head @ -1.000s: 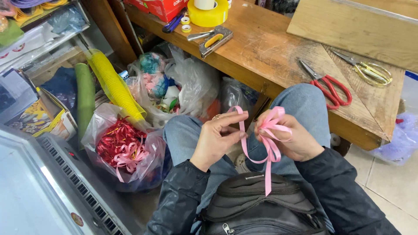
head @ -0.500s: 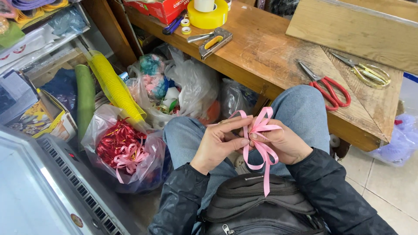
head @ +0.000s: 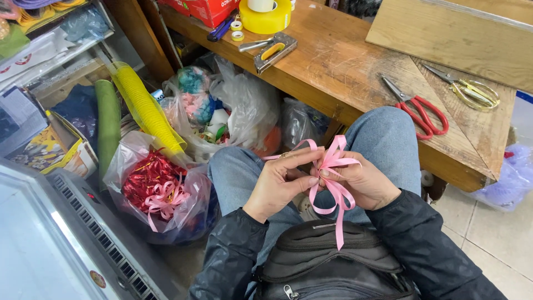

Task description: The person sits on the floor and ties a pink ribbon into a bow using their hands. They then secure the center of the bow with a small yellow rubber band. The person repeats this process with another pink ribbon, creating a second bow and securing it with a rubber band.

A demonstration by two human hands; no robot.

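My hands work in the gap above my knees, hemmed in near by the black bag (head: 327, 261) on my lap and far by the edge of the wooden bench (head: 344, 66). On the bench, red scissors (head: 419, 108) and a stapler (head: 275, 51) take up room, with bare wood between them. To the left, a plastic bag of ribbons (head: 161, 191) blocks the floor.

Your fingers (head: 300, 180) cover the middle of the pink bow (head: 333, 166), so its knot stays unseen. The yellow tape roll (head: 265, 15) is cut off at the top edge; the bag (head: 244, 108) contents are perhaps yarn.
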